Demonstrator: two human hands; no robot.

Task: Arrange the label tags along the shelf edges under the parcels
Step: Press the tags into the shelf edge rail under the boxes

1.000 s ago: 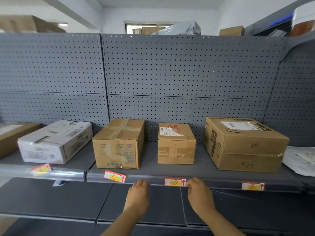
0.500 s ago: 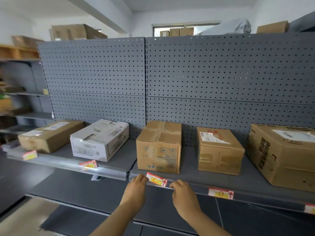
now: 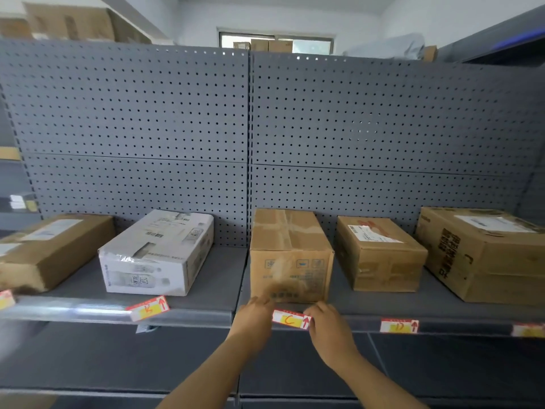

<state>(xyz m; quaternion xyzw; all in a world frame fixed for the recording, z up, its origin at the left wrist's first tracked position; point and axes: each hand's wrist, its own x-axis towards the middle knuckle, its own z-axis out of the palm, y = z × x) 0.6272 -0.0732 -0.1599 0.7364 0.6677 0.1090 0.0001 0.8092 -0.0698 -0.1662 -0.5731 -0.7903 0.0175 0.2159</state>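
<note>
The label tag marked C (image 3: 290,319), white with red and yellow, sits on the shelf edge (image 3: 191,315) under the middle brown parcel (image 3: 290,255). My left hand (image 3: 255,321) touches its left end and my right hand (image 3: 328,327) its right end, fingers pinching the tag. Tag B (image 3: 149,308) hangs tilted under the white parcel (image 3: 159,255). Tag D (image 3: 398,325) lies straight under the small brown parcel (image 3: 380,253). Another tag (image 3: 528,330) shows under the large right parcel (image 3: 486,252), and one (image 3: 6,299) under the left parcel (image 3: 50,249).
A grey pegboard wall (image 3: 250,128) backs the shelf. A lower grey shelf (image 3: 118,364) runs beneath my arms. Boxes stand on top of the unit at upper left (image 3: 70,23). More shelving is at the far left.
The view has swung right and closer. Both hands stayed at tag C, which was tilted and now lies nearly level on the edge.
</note>
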